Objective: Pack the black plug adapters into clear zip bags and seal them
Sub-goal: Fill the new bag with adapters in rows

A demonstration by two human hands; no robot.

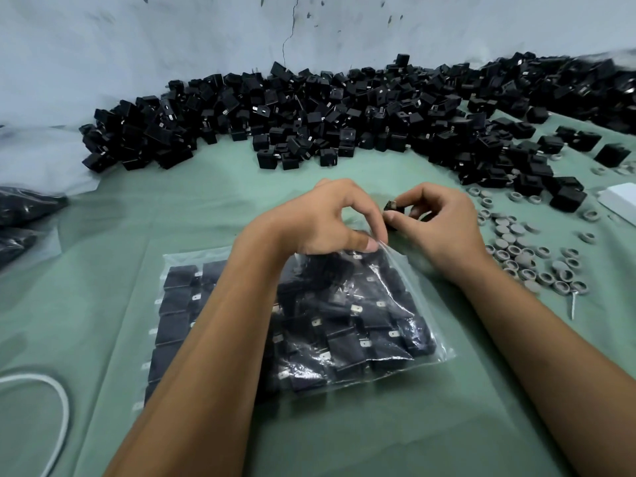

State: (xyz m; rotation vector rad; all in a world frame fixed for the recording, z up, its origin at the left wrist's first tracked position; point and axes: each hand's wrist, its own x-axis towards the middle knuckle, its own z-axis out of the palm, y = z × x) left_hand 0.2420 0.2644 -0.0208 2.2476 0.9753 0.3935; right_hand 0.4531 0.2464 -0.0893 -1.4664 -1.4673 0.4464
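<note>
Sprawling along the far edge of the bench, against a scuffed pale wall, a long heap of loose black plug adapters runs from the left side toward the far right corner. Grey rubber rings and caps lie scattered on the green cover toward the right edge, just beside the person's right forearm, with a white card at the very edge beyond them. At the left edge sit dark filled bags, and a white cable loops near the front left corner.

Nothing blocks the hands, though the left forearm crosses over the middle of the clear zip bag and hides part of it. That bag lies flat near the centre of the bench, toward the front, packed with black adapters in rough rows, their small metal tabs showing through the glossy plastic. A second row of adapters shows at its left, under more plastic.

The left hand pinches the bag's far rim between thumb and fingertips, lifting the mouth. The right hand holds a single black adapter between thumb and curled fingers, just beyond the bag's mouth and touching close to the left fingertips.
</note>
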